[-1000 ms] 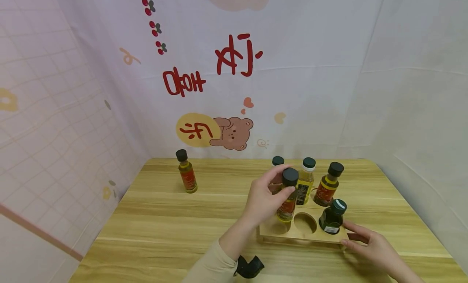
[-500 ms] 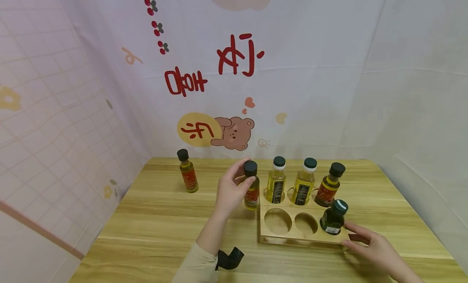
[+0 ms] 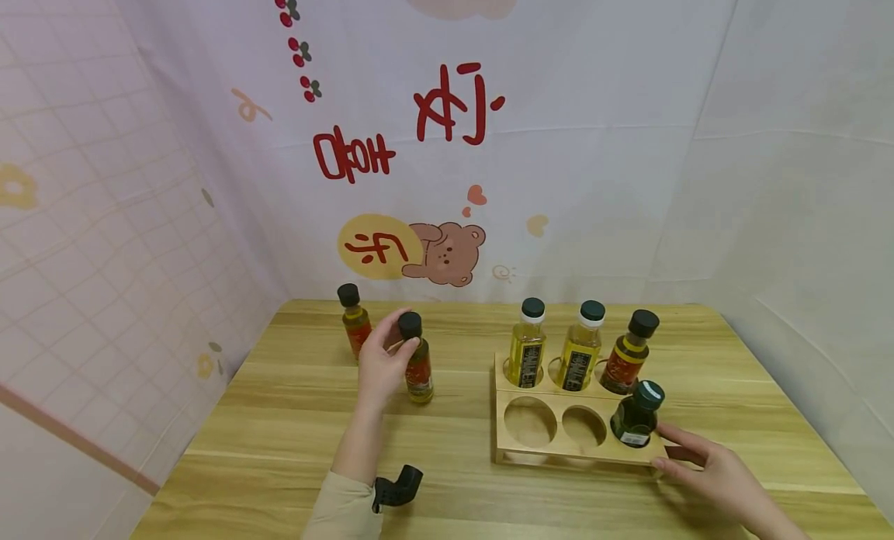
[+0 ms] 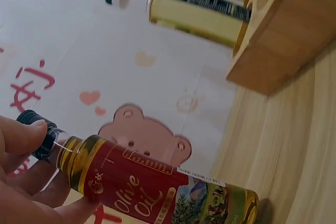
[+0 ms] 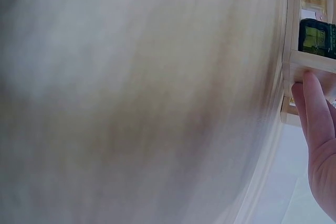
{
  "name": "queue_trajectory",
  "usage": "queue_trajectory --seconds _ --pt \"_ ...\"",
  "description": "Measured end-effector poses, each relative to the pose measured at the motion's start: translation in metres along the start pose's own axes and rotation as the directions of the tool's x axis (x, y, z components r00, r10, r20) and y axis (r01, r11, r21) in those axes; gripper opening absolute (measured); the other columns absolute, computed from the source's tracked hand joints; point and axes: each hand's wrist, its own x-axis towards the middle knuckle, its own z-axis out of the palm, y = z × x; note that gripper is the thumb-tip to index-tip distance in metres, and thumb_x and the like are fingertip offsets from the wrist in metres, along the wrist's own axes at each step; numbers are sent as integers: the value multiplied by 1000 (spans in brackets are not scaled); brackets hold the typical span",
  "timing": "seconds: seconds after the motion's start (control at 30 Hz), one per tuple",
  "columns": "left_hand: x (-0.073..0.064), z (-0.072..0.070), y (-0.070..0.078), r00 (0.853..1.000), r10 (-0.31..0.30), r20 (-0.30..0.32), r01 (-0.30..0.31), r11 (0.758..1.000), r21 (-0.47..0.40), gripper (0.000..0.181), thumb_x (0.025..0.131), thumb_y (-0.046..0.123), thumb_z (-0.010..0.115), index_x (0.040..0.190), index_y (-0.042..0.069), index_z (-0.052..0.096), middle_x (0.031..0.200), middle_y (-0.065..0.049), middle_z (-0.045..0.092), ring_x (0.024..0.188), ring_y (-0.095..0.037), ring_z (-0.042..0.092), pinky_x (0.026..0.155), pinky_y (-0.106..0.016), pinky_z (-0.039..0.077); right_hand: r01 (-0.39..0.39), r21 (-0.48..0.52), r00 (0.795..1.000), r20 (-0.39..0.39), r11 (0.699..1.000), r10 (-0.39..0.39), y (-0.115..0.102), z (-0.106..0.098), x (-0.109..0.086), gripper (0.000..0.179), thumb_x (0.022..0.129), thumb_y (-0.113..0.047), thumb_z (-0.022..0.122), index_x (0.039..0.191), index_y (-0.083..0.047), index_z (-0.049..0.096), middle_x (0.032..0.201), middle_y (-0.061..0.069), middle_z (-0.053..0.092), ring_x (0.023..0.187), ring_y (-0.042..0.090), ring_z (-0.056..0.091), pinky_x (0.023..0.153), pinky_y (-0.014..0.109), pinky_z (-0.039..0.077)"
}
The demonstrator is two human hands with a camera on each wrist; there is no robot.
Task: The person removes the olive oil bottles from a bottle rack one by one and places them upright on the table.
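black gear (image 3: 400, 487) juts from the left sleeve (image 3: 342, 513), and the right hand (image 3: 714, 472), fingers straight, touches the end of a wooden rack (image 3: 559, 447) with 1 dark green jar (image 3: 634, 420) in its near row and 3 bottles (image 3: 578, 358) in its far row. left of the rack, the left hand (image 3: 380, 369) pinches a red-labelled olive oil bottle (image 3: 419, 377) by its black cap (image 3: 410, 324). farther back on the table (image 3: 279, 439) stands another red-labelled bottle (image 3: 356, 329), before a white bear-printed cloth (image 3: 594, 175).

On the held bottle (image 4: 149, 179), the red label (image 4: 137, 176) reads "Olive Oil".
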Motion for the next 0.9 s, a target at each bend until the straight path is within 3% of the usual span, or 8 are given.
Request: queue_trajectory --seconds 0.27,0.47,0.9 --pt "7 -38 -11 997 -43 -63 46 997 55 48 90 -11 64 136 2 57 126 -24 60 115 -37 59 102 -47 46 -18 -4 1000 12 1000 18 -1 -1 0 61 86 -21 79 133 10 56 130 32 56 90 -3 64 73 19 53" --pt "11 -60 -14 990 -82 -113 93 991 97 49 91 -11 62 137 4 56 125 -24 59 115 -36 58 102 -53 45 -34 -10 999 18 999 34 -2 -2 0 61 86 -22 79 133 10 56 130 31 57 90 -2 64 74 19 53" --pt "16 -80 -20 974 -132 -182 157 979 133 48 94 -10 60 139 3 54 128 -22 58 116 -31 56 102 -48 46 -35 -16 999 25 999 35 0 -1 -1 58 87 -16 78 134 9 56 130 30 57 91 -1 64 74 20 54"
